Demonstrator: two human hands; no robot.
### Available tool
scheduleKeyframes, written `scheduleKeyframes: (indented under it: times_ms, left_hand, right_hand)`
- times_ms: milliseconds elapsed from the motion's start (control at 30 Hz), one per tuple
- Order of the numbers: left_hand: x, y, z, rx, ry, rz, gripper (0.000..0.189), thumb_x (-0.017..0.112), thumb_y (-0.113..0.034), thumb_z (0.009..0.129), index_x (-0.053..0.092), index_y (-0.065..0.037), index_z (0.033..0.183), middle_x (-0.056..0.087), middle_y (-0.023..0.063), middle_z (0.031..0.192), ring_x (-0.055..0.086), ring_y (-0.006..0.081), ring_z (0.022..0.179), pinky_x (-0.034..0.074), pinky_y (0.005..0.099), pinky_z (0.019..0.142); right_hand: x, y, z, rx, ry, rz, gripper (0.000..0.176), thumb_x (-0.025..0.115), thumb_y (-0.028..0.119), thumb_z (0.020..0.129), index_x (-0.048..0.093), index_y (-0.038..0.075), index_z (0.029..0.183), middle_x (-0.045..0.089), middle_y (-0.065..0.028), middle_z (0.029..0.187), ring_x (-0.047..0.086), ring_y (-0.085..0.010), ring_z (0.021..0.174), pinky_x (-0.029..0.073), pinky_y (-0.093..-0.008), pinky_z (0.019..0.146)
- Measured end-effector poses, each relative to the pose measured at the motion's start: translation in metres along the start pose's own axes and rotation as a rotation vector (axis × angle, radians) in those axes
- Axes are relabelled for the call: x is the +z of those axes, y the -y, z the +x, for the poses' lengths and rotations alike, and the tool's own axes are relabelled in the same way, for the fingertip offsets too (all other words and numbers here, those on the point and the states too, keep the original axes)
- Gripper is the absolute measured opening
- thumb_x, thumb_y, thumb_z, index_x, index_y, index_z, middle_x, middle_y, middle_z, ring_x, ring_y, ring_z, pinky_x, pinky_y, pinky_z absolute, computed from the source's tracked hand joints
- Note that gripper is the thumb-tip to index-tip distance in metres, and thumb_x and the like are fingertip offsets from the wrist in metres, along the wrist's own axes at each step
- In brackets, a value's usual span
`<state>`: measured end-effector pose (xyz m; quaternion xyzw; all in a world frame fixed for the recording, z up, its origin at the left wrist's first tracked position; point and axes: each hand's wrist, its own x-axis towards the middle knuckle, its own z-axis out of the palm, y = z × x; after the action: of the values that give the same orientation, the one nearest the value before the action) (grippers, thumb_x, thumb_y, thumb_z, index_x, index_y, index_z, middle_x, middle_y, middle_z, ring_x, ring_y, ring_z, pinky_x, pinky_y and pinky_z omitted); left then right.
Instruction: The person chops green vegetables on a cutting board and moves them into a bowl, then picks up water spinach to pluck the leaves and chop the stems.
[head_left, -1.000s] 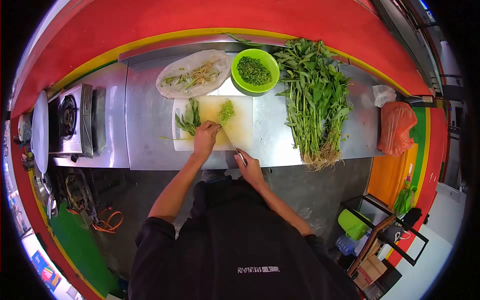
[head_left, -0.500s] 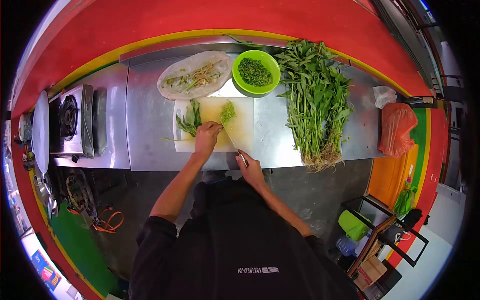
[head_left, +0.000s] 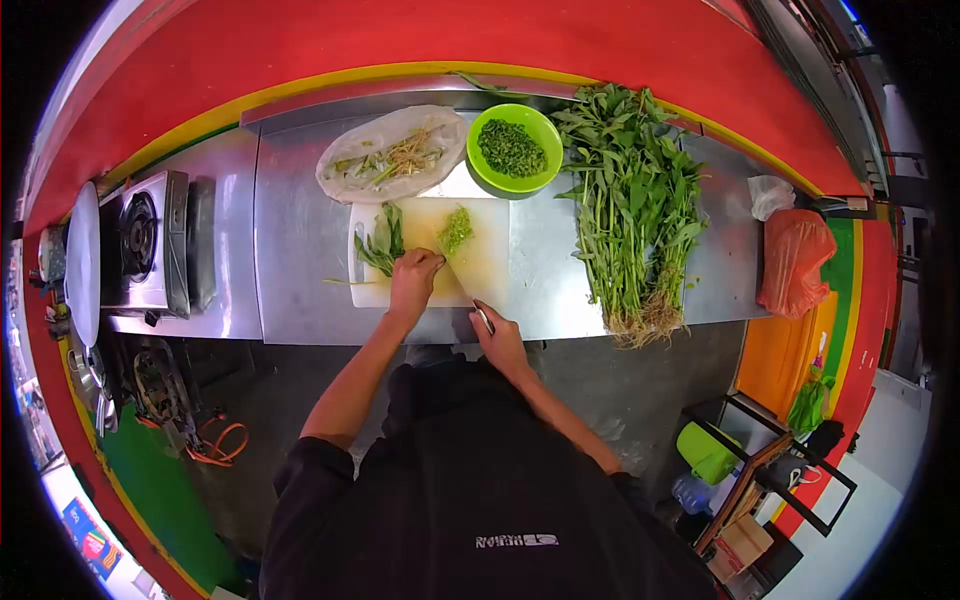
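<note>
My left hand (head_left: pixel 413 285) is closed on leafy greens (head_left: pixel 381 240) at the left part of a white cutting board (head_left: pixel 485 275). Its fingertips are beside the tip of a knife (head_left: pixel 462 287). My right hand (head_left: pixel 500 343) grips the knife's handle at the board's front edge. Chopped green pieces (head_left: pixel 456 231) lie in a small pile just beyond the blade. Behind the board, a lime-green bowl (head_left: pixel 553 172) holds finely cut greens. To its left, a clear plastic bag (head_left: pixel 335 180) carries stems and trimmings.
Long leafy bunches with roots (head_left: pixel 635 210) cover the counter's right part. Farther right are a red plastic bag (head_left: pixel 793 262) and a small clear bag (head_left: pixel 770 197). A gas stove (head_left: pixel 147 245) stands at the far left. Below right is a dark-framed rack (head_left: pixel 760 455).
The view has shifted very slightly. Both hands keep nearly the same place, with the knife blade still by the left fingertips.
</note>
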<state>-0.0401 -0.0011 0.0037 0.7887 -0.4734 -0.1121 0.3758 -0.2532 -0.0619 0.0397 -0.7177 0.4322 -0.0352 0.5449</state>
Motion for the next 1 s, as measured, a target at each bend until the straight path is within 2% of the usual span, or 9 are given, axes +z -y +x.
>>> scheduleKeyframes:
  times_ms: [100,167,233,433,600,733,833,933,1000]
  left_hand:
    - [-0.001,-0.003,0.002,0.009,0.008,0.056,0.009,0.074,-0.007,0.087,0.077,-0.005,0.096,0.07,0.0088,0.092,0.066,0.0299,0.087,0.05,0.0422,0.076]
    - [0.0,-0.004,0.001,-0.008,-0.014,0.045,0.009,0.074,-0.008,0.088,0.077,-0.006,0.096,0.07,0.0078,0.093,0.066,0.0292,0.088,0.049,0.0419,0.077]
    - [0.004,-0.002,0.0,-0.013,-0.02,0.075,0.009,0.074,-0.009,0.088,0.077,-0.006,0.096,0.071,0.0073,0.094,0.066,0.0284,0.088,0.049,0.0416,0.079]
    - [0.007,-0.002,0.004,-0.031,-0.011,0.101,0.011,0.072,-0.014,0.089,0.078,-0.012,0.097,0.07,0.0032,0.094,0.065,0.0252,0.092,0.047,0.0409,0.083]
    - [-0.002,-0.012,0.005,0.007,-0.009,0.125,0.013,0.073,-0.012,0.089,0.078,-0.01,0.101,0.071,0.0063,0.094,0.065,0.0274,0.089,0.047,0.0417,0.077]
    - [-0.003,-0.007,0.001,-0.01,-0.002,0.105,0.014,0.073,-0.011,0.089,0.078,-0.009,0.102,0.07,0.006,0.093,0.065,0.0273,0.091,0.047,0.0425,0.078]
    - [0.0,-0.002,0.002,-0.024,0.0,0.048,0.014,0.072,-0.011,0.089,0.078,-0.009,0.102,0.069,0.0051,0.094,0.065,0.0268,0.091,0.047,0.0428,0.079]
    - [0.001,-0.001,0.0,-0.034,0.025,0.074,0.013,0.072,-0.011,0.089,0.078,-0.009,0.101,0.069,0.0048,0.094,0.065,0.0263,0.092,0.046,0.042,0.079]
    - [0.001,-0.002,0.001,-0.035,0.038,0.123,0.014,0.071,-0.015,0.09,0.079,-0.014,0.1,0.069,0.0017,0.094,0.064,0.0233,0.093,0.045,0.041,0.081]
  right_hand:
    - [0.004,-0.002,0.009,-0.167,-0.098,-0.053,0.039,0.063,0.029,0.103,0.066,0.002,0.13,0.072,-0.0275,0.093,0.074,-0.0314,0.075,0.055,-0.0388,0.071]
    - [0.0,0.008,0.009,-0.032,-0.009,-0.025,0.041,0.062,0.031,0.103,0.065,0.001,0.13,0.071,-0.0297,0.106,0.07,-0.0452,0.099,0.056,-0.0453,0.083]
    - [0.0,0.009,0.005,-0.077,-0.035,0.005,0.041,0.062,0.032,0.103,0.066,0.002,0.129,0.071,-0.0292,0.104,0.071,-0.0447,0.095,0.056,-0.0444,0.08]
    - [-0.007,0.001,-0.003,0.049,0.002,0.024,0.039,0.061,0.032,0.103,0.067,0.002,0.128,0.072,-0.0285,0.1,0.072,-0.0439,0.092,0.056,-0.0426,0.078]
    - [0.001,-0.003,0.009,-0.092,-0.075,-0.026,0.04,0.06,0.033,0.103,0.066,0.003,0.129,0.071,-0.0287,0.101,0.072,-0.0449,0.094,0.056,-0.0439,0.08]
    - [0.0,-0.002,0.008,-0.041,-0.031,0.026,0.041,0.06,0.033,0.103,0.066,0.003,0.13,0.071,-0.029,0.103,0.071,-0.045,0.097,0.056,-0.0453,0.082]
    - [0.0,-0.011,0.007,-0.178,-0.089,0.019,0.041,0.06,0.033,0.103,0.065,0.004,0.131,0.071,-0.0296,0.104,0.071,-0.0447,0.099,0.056,-0.0458,0.083]
    - [-0.004,-0.002,0.006,-0.149,-0.071,0.001,0.041,0.06,0.033,0.103,0.065,0.003,0.131,0.07,-0.0301,0.103,0.071,-0.0452,0.097,0.056,-0.046,0.082]
    - [-0.007,0.007,0.01,0.005,0.02,-0.011,0.041,0.06,0.033,0.103,0.065,0.003,0.131,0.07,-0.0304,0.102,0.071,-0.046,0.096,0.056,-0.0464,0.082]
